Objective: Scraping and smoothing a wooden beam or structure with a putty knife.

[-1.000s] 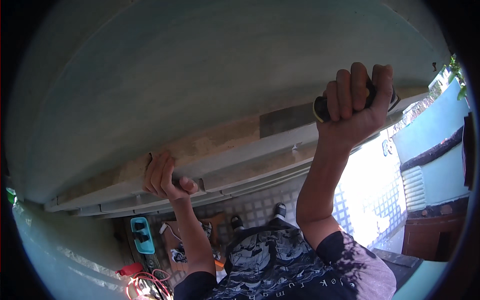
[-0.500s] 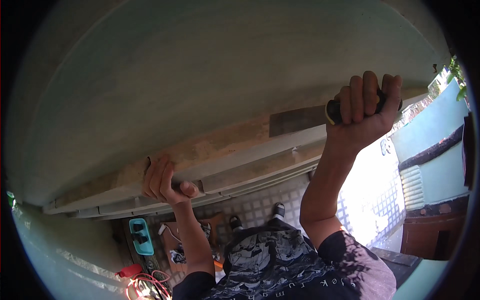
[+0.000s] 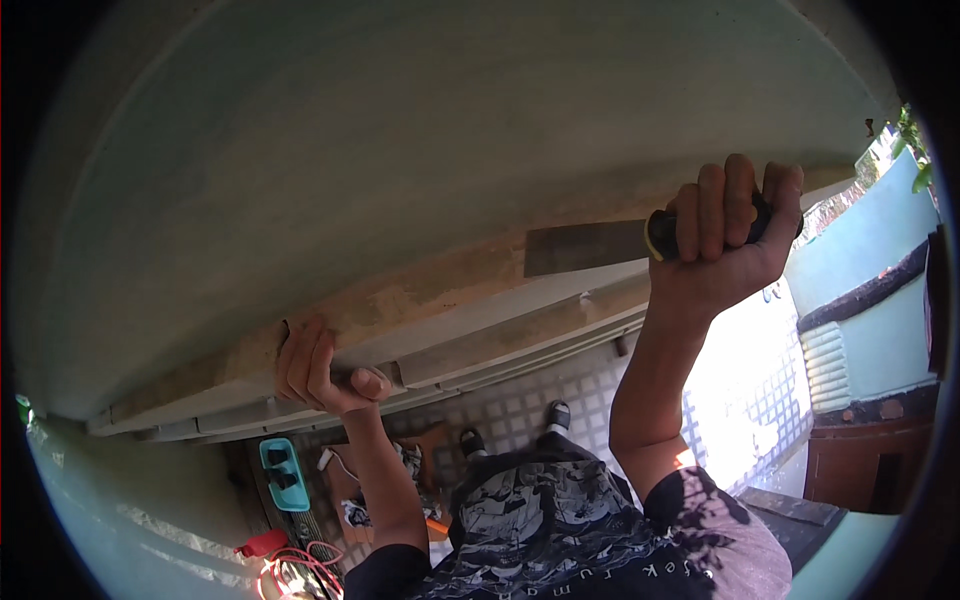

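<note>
In my right hand (image 3: 728,225) is a scraper with a black and yellow handle and a broad, flat, dark grey blade (image 3: 588,248). Its blade lies along the face of a long, pale beam (image 3: 430,290), pointing left, and it overlaps the beam's lower edge; whether it touches cannot be made out. Patches of the beam's surface look worn and brownish. My left hand (image 3: 325,370) grips the beam further left, fingers over its face and thumb at the lower edge. A small dark spot shows beside those fingertips.
A pale green wall surface (image 3: 450,130) spreads beyond the beam. Below are further parallel ledges (image 3: 530,347), a turquoise tray (image 3: 284,475) with dark items, a red object (image 3: 263,543), a coiled pink hose (image 3: 290,572) and a tiled floor (image 3: 510,407). Sunlit tiles lie at right.
The scraper has shifted slightly left and tilted a little, together with my right hand, which is slightly lower. My left hand has slid slightly left along the beam.
</note>
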Action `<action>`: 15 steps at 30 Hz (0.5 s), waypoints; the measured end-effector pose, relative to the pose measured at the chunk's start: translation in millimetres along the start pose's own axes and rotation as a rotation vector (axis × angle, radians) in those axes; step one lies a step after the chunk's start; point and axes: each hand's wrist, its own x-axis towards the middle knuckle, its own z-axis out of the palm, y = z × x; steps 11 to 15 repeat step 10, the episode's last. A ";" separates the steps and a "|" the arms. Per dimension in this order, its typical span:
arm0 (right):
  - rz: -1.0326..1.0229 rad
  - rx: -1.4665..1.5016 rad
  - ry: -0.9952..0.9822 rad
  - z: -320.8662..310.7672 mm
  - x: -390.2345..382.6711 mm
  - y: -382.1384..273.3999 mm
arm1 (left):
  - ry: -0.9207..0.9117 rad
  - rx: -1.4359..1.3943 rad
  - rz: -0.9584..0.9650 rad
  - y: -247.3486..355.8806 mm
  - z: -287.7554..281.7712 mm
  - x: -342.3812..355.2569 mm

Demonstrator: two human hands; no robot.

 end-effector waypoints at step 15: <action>-0.010 -0.013 0.112 -3.0 1.2 2.7 | -0.015 -0.064 -0.038 2.0 1.1 -6.6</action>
